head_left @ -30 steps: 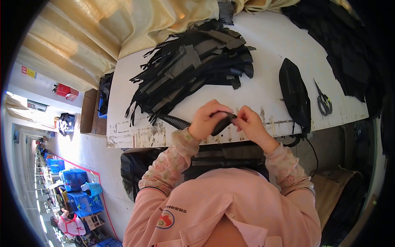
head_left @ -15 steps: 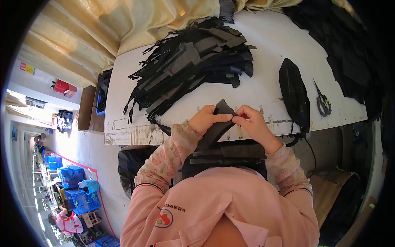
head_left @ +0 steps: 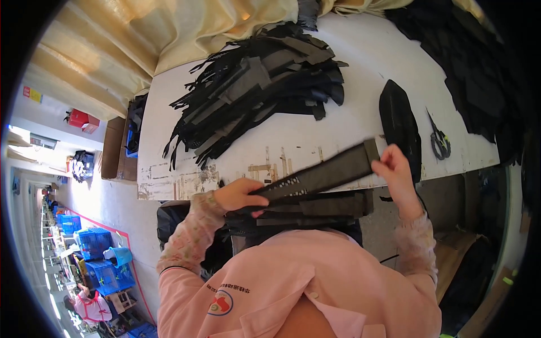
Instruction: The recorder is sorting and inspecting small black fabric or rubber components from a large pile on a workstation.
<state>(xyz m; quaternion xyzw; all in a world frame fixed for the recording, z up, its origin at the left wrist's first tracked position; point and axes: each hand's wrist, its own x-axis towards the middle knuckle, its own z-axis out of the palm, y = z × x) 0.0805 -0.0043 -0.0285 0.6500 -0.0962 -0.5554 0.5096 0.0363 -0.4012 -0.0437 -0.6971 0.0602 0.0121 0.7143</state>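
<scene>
A long dark fabric strip (head_left: 324,174) is held stretched over the near edge of the white table (head_left: 360,121), one end pinched in the closed left hand (head_left: 239,194) and the other gripped between the fingers of the right hand (head_left: 394,169). The strip is best kept taut and level so that its edges can be checked and it can be laid squarely onto the stack of similar strips (head_left: 310,208) just beneath it, apparently resting on the lap, though that part is partly hidden. A large heap of cut black pieces (head_left: 259,93) lies farther back on the table, a black oval pouch (head_left: 399,121) sits near the right hand, and scissors (head_left: 438,138) lie just beyond it. At the far left, a red box (head_left: 79,119) is seen against the wall, a small yellow and red sign (head_left: 32,94) is fixed above it, a brown carton (head_left: 112,149) stands beside the table, and blue crates (head_left: 90,256) are stacked along the aisle.
</scene>
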